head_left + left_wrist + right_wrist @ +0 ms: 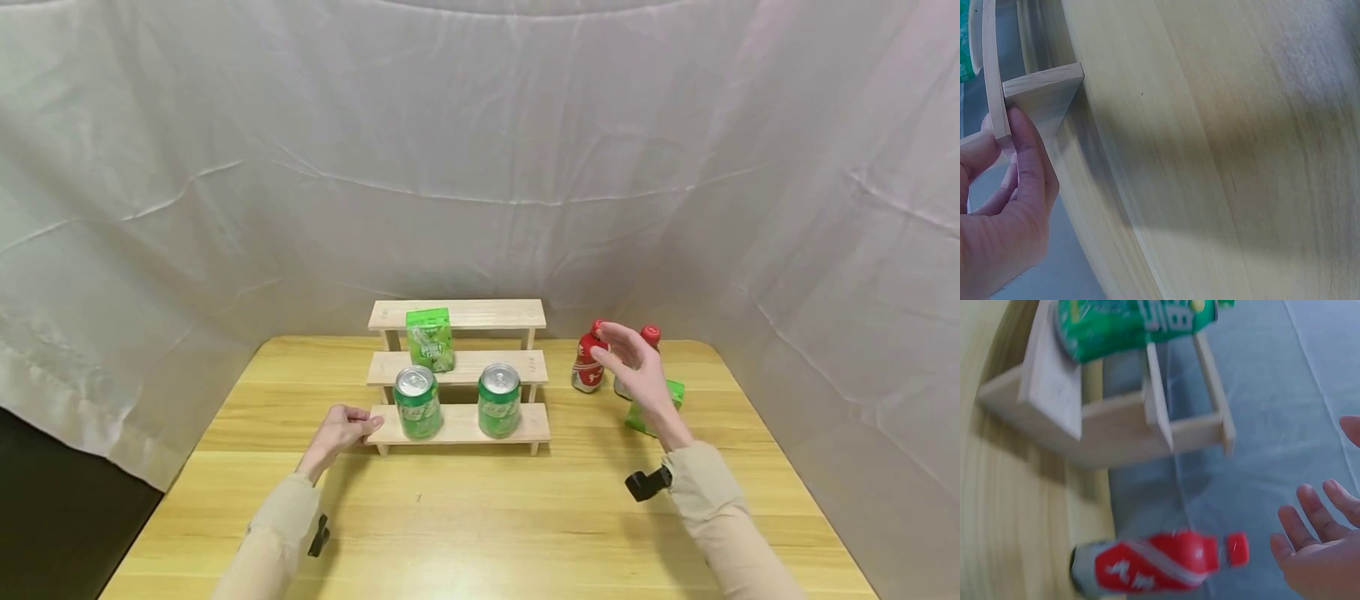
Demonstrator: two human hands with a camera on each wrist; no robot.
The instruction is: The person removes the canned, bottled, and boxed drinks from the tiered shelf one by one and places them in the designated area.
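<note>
Table: Where we look down from the head view, a wood-grain table (450, 517) spans the width, with a pale curtain (480, 125) rising at twelve o'clock.
Left hand: Out of its pale sleeve (277, 533), our left hand (341, 429) sits at eight o'clock from the rack's middle. In the left wrist view we see its thumb and fingers pinching the end of the lowest board, one on each face.
Wooden rack: We see three tiers on the rack (457, 425), which stands on the table, its lowest tier towards us at six o'clock.
Left can: On the lowest tier, a green can (417, 406) stands upright at eight o'clock.
Green box: One small box (431, 342) stands on the middle tier, between ten and eleven o'clock.
Right can: Its match (499, 402) stands upright on the lowest tier at four o'clock.
Near red bottle: At three o'clock, apart from the rack, the bottle (587, 367) stands on the table.
Right hand: Just beside that bottle's cap, our right hand (639, 371) hovers, fingers wide and thumb apart.
Other red bottle: We see its cap (651, 335) past the hand, the body partly hidden.
Other green box: Four o'clock from the near bottle, the pack (676, 393) is partly covered by our right wrist.
</note>
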